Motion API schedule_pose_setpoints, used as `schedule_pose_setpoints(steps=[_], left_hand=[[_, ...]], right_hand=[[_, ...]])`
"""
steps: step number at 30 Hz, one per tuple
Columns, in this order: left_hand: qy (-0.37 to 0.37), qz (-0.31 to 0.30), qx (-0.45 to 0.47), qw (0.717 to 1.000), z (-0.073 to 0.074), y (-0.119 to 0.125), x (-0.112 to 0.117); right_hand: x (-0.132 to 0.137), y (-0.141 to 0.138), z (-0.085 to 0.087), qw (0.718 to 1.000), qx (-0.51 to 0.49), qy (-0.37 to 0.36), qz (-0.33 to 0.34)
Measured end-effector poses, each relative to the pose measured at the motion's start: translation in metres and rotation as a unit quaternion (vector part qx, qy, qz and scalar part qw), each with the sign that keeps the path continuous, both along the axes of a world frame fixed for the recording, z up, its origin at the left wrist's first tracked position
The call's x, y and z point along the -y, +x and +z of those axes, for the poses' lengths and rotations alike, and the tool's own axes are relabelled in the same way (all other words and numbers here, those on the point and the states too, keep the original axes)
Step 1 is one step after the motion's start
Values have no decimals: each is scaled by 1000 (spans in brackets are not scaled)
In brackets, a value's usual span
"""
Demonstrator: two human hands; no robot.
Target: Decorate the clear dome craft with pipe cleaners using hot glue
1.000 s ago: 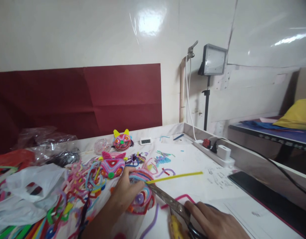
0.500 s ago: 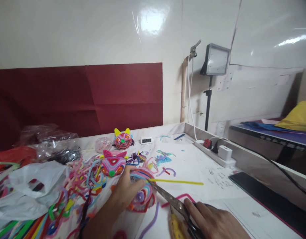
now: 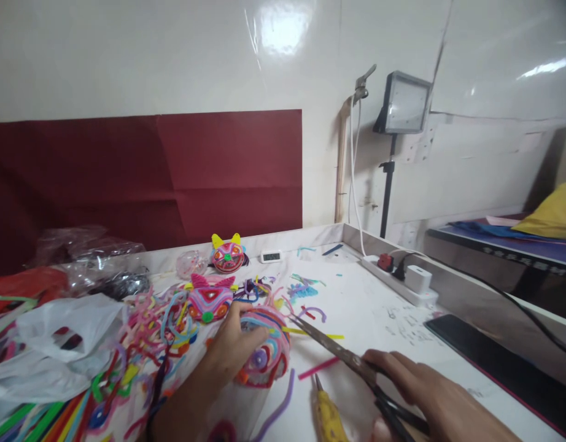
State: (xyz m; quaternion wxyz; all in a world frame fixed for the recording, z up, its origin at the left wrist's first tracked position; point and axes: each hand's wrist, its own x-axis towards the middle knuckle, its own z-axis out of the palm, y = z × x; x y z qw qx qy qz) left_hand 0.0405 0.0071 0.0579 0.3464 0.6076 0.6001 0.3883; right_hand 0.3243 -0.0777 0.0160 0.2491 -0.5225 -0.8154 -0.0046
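My left hand [image 3: 237, 347] grips the left side of a round face craft [image 3: 276, 362] covered in coiled pink, blue and red pipe cleaners. From under its thumb a yellow pipe cleaner [image 3: 298, 331] sticks out to the right. In my right hand [image 3: 423, 383] is a pair of scissors [image 3: 345, 354], fingers around the black handles. Their blades cross over the yellow pipe cleaner, tips just right of the craft; whether they touch it I cannot tell. Below lie a pink pipe cleaner [image 3: 317, 368], a purple one [image 3: 278, 408] and a yellow-handled tool with a thin metal tip [image 3: 329, 411].
Two animal-face crafts, one pink-eared [image 3: 210, 301] and one yellow-eared [image 3: 228, 255], stand behind. Loose pipe cleaners [image 3: 142, 325] and a white plastic bag [image 3: 71, 328] crowd the left. A small digital clock [image 3: 271, 256], power strip [image 3: 418, 296] and dark phone-like slab [image 3: 504, 362] lie farther out.
My right hand and the scissors have moved right and slightly up, the tips leaving the left thumb's edge. The yellow pipe cleaner now reaches less far right. My left hand keeps its hold.
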Motion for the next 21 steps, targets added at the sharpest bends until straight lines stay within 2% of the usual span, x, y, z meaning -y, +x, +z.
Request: schedule_pose_setpoints(steps=[6,10,13,15,18,21], left_hand=[[3,-14,4,1000,1,0,1],[13,-21,-7,1000,0,-1,1],[28,-27,-10,999,-2,-3,-1],[21,-57,6,998,-1,-5,-2],[-15,-104,4,994,5,-9,-2],[-27,-117,-15,993,9,-14,-2]], right_hand=[[-22,20,-11,992,82,-38,-91],[-33,26,-20,985,114,-64,-112],[-32,23,-16,981,129,-82,-116],[-29,18,-9,980,142,-72,-120],[-21,6,3,989,110,-48,-88],[-8,-8,13,998,41,-41,-9]])
